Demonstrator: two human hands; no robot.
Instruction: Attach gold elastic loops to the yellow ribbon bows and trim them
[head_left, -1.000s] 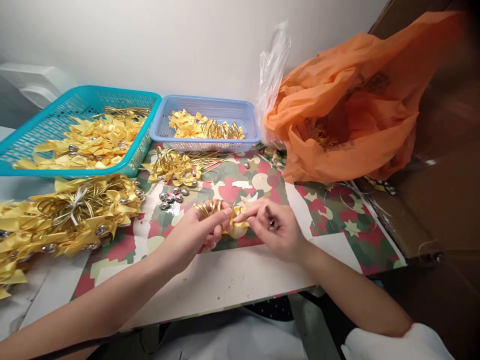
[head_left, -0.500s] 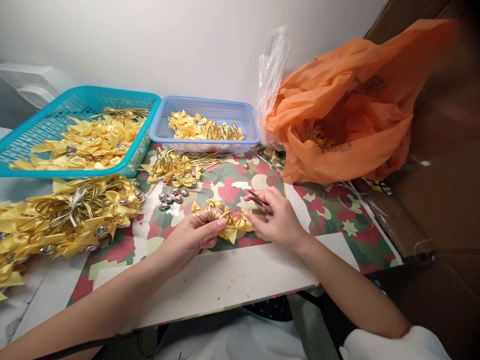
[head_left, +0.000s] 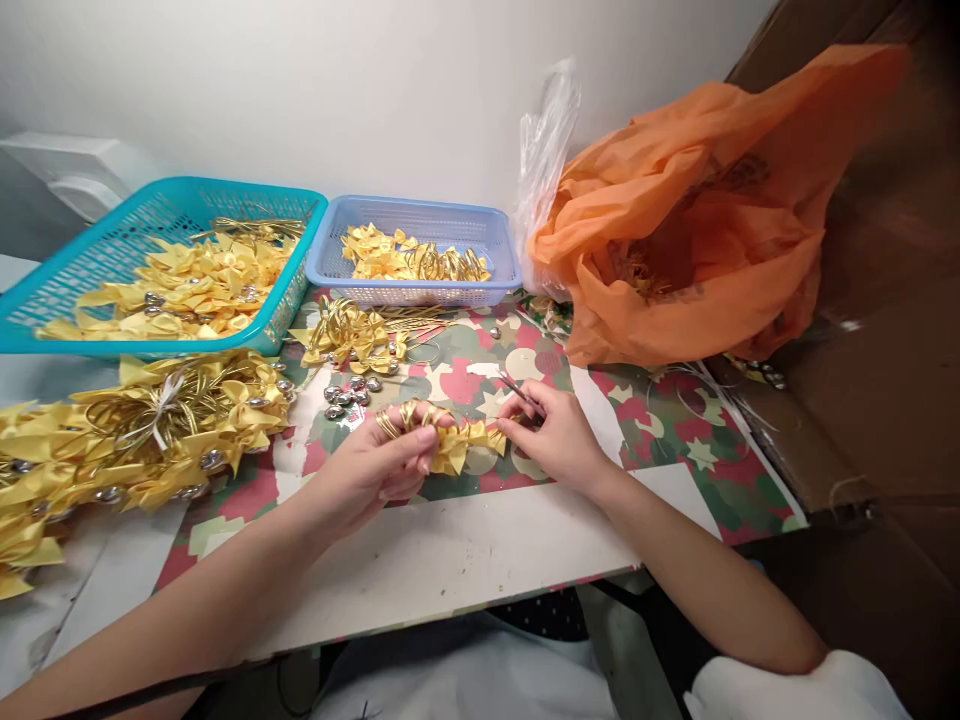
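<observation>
My left hand [head_left: 386, 460] is closed round gold cord loops [head_left: 409, 412], which circle over its fingers. From the loops, yellow ribbon bows [head_left: 454, 450] stretch across the patterned sheet towards my right hand [head_left: 559, 435]. That hand is closed, with a slim dark pointed tool [head_left: 523, 393] sticking out between its fingers; its exact kind is unclear. The fingertips and thumb meet at the right end of the bows, and whether they pinch a bow is hidden. A group of silver bells [head_left: 351, 392] lies beyond my left hand, beside a small bundle of yellow bows and gold cord [head_left: 352, 335].
A teal basket [head_left: 296, 290] and a blue basket [head_left: 420, 292] holding bows stand at the back. A large tied bundle of bows [head_left: 202, 430] lies at left. An orange bag [head_left: 675, 330] stands at right, near a clear plastic bag [head_left: 547, 150].
My left hand has turned slightly, and the cord loops now sit spread along its fingers. The dark tool has tilted a little in my right hand. The view has shifted slightly.
</observation>
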